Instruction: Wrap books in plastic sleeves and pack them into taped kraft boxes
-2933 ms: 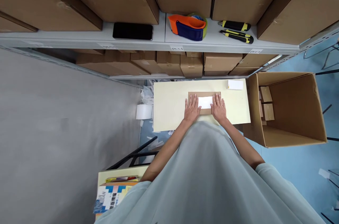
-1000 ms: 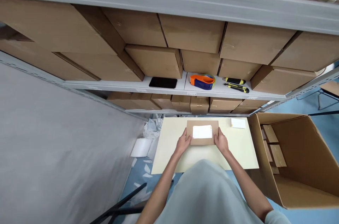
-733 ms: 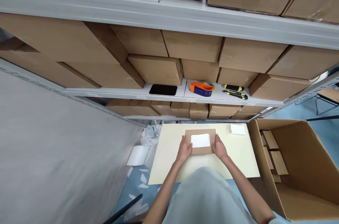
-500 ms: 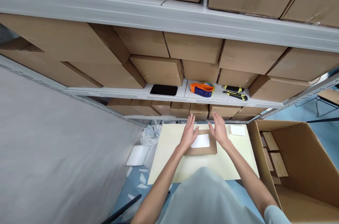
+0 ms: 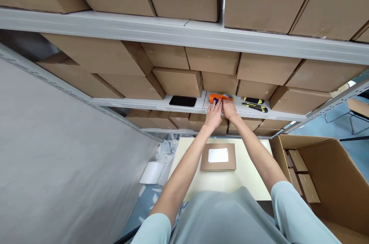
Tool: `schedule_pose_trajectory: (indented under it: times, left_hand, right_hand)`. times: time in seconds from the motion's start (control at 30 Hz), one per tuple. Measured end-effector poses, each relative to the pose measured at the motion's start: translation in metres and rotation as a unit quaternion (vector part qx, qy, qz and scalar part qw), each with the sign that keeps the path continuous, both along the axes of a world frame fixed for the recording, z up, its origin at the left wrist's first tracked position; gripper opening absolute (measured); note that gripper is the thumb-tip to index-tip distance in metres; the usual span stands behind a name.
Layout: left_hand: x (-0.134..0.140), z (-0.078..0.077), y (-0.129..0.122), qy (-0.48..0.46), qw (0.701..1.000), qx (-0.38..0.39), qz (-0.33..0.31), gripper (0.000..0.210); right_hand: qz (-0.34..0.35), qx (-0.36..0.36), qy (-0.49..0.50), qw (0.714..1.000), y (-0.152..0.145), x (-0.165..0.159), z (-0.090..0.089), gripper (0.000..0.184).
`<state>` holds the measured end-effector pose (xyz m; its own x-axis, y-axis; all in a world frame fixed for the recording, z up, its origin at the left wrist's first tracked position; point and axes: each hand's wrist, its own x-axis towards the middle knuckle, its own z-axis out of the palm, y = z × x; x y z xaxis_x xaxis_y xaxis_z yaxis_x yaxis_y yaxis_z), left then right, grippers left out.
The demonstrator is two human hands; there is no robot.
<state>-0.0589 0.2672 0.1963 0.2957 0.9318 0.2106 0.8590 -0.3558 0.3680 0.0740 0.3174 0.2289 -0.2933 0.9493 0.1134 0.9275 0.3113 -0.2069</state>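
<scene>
On the middle shelf lies an orange and dark blue tape dispenser (image 5: pixel 215 97), partly covered by my fingers. My left hand (image 5: pixel 214 115) has its fingers together against the dispenser's front, on the blue part. Curled over its right side is my right hand (image 5: pixel 229 109), close beside the left; its fingertips are partly hidden. Below my forearms, a flat brown cardboard box (image 5: pixel 205 164) with a white label (image 5: pixel 218 155) on top rests on the pale yellow table (image 5: pixel 221 186).
Two black-and-yellow box cutters (image 5: pixel 255 106) lie right of the dispenser, a black phone (image 5: pixel 183 101) to its left. Cardboard boxes (image 5: pixel 213 60) fill the shelves. An open large carton (image 5: pixel 331 174) with small boxes stands right of the table. A grey wall (image 5: pixel 57 159) runs along the left.
Both hands have moved forward and up from over the labelled box to the tape dispenser on the shelf, and have closed on it. The camera view has tilted and shifted slightly.
</scene>
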Motion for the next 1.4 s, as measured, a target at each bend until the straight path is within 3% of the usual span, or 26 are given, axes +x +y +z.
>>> schedule_pose_trajectory:
  times: [0.13, 0.3, 0.4, 0.47, 0.53, 0.6, 0.67, 0.77, 0.93, 1.03, 1.1, 1.17, 1.27, 1.4]
  left_hand:
    - [-0.002, 0.000, 0.000, -0.010, 1.000, -0.017, 0.004, 0.098]
    - [-0.005, 0.009, -0.010, -0.082, 0.996, -0.026, -0.004, 0.084]
    - [-0.007, 0.008, -0.043, -0.179, 0.983, 0.000, 0.035, 0.068]
    - [-0.007, 0.001, -0.077, -0.258, 0.962, -0.010, 0.087, 0.056]
    - [-0.002, -0.011, -0.116, -0.334, 0.938, -0.036, 0.085, 0.046]
    - [0.007, -0.025, -0.154, -0.389, 0.918, -0.063, 0.050, 0.039]
    - [0.018, -0.040, -0.189, -0.413, 0.905, -0.100, 0.030, 0.033]
    - [0.032, -0.061, -0.231, -0.406, 0.898, -0.168, 0.038, 0.029]
    - [0.043, -0.083, -0.273, -0.389, 0.889, -0.240, 0.006, 0.025]
    - [0.049, -0.089, -0.283, -0.381, 0.887, -0.262, -0.004, 0.028]
    - [0.052, -0.088, -0.286, -0.370, 0.885, -0.281, -0.002, 0.031]
    - [0.052, -0.083, -0.286, -0.352, 0.885, -0.303, -0.011, 0.030]
    - [0.050, -0.065, -0.282, -0.302, 0.904, -0.300, -0.026, 0.026]
    - [0.042, -0.031, -0.274, -0.261, 0.941, -0.215, 0.013, 0.031]
  right_hand:
    - [-0.077, -0.021, -0.011, 0.997, 0.005, -0.017, -0.002, 0.046]
    - [-0.060, -0.023, -0.007, 0.998, -0.001, -0.016, 0.016, 0.039]
    - [-0.036, 0.000, 0.021, 0.999, -0.028, 0.003, 0.010, 0.042]
    - [-0.034, 0.022, 0.095, 0.995, -0.062, 0.020, -0.006, 0.050]
    - [-0.041, 0.010, 0.223, 0.974, -0.108, 0.037, -0.029, 0.054]
    - [-0.048, -0.055, 0.374, 0.925, -0.159, 0.051, -0.053, 0.056]
    - [-0.061, -0.132, 0.497, 0.855, -0.210, 0.060, -0.073, 0.057]
    - [-0.114, -0.235, 0.605, 0.752, -0.271, 0.067, -0.095, 0.057]
    - [-0.193, -0.355, 0.677, 0.615, -0.322, 0.081, -0.118, 0.058]
    - [-0.209, -0.400, 0.688, 0.569, -0.336, 0.092, -0.126, 0.061]
    - [-0.215, -0.405, 0.682, 0.570, -0.342, 0.097, -0.128, 0.065]
    - [-0.208, -0.400, 0.665, 0.595, -0.345, 0.101, -0.128, 0.066]
    - [-0.177, -0.386, 0.627, 0.653, -0.346, 0.105, -0.125, 0.063]
    - [-0.162, -0.325, 0.572, 0.736, -0.344, 0.110, -0.117, 0.062]
